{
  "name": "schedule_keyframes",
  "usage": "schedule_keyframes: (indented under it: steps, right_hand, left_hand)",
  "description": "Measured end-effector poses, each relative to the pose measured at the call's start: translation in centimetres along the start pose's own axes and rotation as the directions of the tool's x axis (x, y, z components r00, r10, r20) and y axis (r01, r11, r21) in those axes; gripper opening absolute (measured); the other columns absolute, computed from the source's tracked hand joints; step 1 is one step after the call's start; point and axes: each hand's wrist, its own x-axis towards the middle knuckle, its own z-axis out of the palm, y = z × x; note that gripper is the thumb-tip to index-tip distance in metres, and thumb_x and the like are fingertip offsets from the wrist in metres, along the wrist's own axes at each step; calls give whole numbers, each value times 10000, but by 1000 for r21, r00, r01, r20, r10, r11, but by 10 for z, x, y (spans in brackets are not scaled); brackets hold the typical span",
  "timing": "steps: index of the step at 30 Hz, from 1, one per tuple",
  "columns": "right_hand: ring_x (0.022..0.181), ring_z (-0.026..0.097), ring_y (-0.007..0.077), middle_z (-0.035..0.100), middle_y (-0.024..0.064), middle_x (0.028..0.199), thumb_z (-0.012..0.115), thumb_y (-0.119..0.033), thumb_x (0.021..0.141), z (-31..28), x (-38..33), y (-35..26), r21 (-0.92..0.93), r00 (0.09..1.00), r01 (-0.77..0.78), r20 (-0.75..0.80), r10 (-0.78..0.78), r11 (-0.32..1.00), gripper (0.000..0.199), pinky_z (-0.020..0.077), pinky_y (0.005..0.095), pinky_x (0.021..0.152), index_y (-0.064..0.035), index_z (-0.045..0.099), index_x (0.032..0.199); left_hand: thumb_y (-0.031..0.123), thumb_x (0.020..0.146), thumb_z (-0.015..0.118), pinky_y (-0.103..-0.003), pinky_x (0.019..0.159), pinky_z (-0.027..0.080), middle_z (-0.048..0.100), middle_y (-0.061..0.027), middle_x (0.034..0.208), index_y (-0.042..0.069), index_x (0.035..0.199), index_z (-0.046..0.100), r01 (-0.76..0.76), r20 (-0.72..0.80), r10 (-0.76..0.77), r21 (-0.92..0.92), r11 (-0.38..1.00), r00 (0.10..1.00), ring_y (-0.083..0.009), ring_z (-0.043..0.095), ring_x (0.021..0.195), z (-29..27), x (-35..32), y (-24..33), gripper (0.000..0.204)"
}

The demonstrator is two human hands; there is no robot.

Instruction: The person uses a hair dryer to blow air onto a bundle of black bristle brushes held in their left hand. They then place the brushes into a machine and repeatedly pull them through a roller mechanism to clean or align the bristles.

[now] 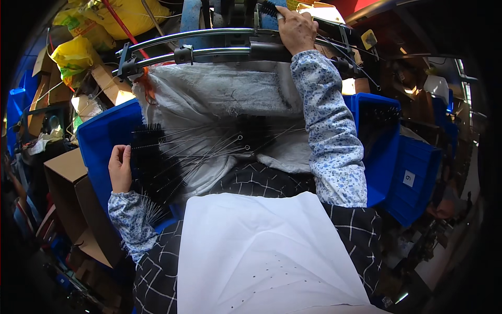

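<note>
My left hand (120, 168) is at the left, thumb and finger pinched on the end of a thin wire brush (149, 146). Beside it, a heap of black-bristled wire brushes (151, 162) lies over a blue bin and a pale cloth (209, 89), their bare wire stems pointing inward and some ending in small loops (240, 137). My right hand (298, 30) is raised at the far side, over the machine's metal rails (225, 51). Its fingers are closed around a black bristle brush (269, 8). A dark twisted strand (361, 68) slants down right of that hand.
A blue bin (102, 128) stands at the left next to an open cardboard box (70, 167). Blue bins (413, 178) stand at the right, one with black brushes (380, 112). Yellow bags (78, 55) and a red pole (123, 26) are at the far left.
</note>
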Motion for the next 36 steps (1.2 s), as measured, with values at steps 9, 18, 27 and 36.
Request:
schedule_keyframes:
  steps: [9,18,27,36]
  right_hand:
    - [853,534,253,620,65,863,472,-297,810,11,-1,6,115,998,-45,45,40,992,254,385,409,730,-245,587,1031]
    - [861,524,256,618,76,846,456,-252,801,9,4,11,85,996,-31,86,24,996,277,368,405,761,-267,571,1053]
    - [875,498,211,628,34,870,465,-204,788,6,9,10,78,989,-14,145,3,997,288,324,377,805,-272,577,1045]
    - [839,510,203,614,14,814,489,-235,803,10,6,11,-14,998,70,6,-70,997,230,360,376,752,-274,590,1006]
  left_hand:
    - [207,897,410,-210,637,352,475,-12,746,11,859,478,-183,-349,197,75,980,916,-91,416,686,-4,7,32,211]
    - [148,910,327,-304,853,379,506,-144,969,-6,973,432,-634,-567,374,-374,677,734,-188,499,891,-60,15,58,198]
    - [172,899,344,-320,796,420,496,-183,955,-12,967,405,-626,-644,302,-359,692,703,-225,503,869,-64,7,71,205]
    - [173,906,315,-310,814,419,497,-176,975,-18,992,406,-610,-594,325,-373,700,736,-216,501,890,-73,7,60,228]
